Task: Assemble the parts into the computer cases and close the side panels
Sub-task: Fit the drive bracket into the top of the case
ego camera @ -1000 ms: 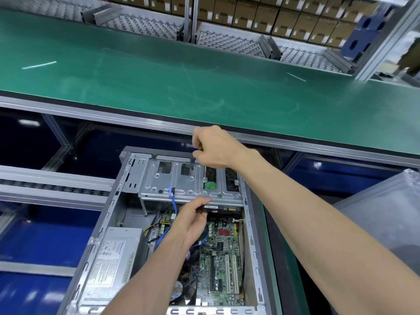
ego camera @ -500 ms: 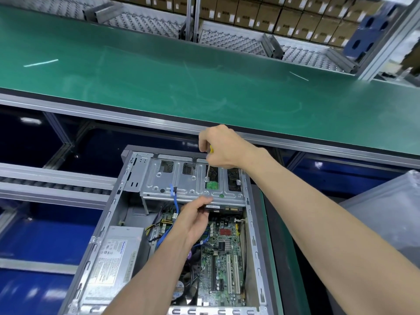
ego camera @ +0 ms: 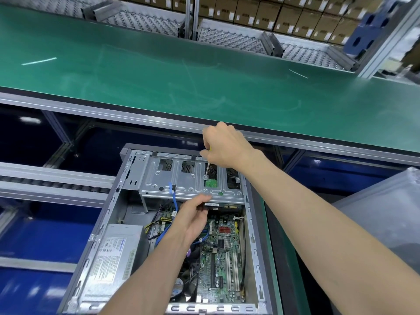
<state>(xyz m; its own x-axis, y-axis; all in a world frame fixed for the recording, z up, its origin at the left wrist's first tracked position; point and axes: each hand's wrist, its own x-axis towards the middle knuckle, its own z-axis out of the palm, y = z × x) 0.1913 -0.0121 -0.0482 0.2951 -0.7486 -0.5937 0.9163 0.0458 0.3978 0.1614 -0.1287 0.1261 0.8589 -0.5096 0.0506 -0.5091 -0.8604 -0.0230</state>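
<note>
Right hand (ego camera: 223, 146) grips screwdriver (ego camera: 207, 170), tip on screw in drive cage (ego camera: 181, 178). Left hand (ego camera: 193, 214) pinches drive (ego camera: 212, 205) under cage edge. Computer case (ego camera: 254, 235) lies open below conveyor; fastening underway, side panel not yet fitted.

drive cage (ego camera: 181, 178): bare stamped metal | conveyor belt (ego camera: 204, 76): matt green

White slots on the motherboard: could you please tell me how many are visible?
2 white slots, side by side on the motherboard: one, the other just right. The left arm may hide more.
</note>
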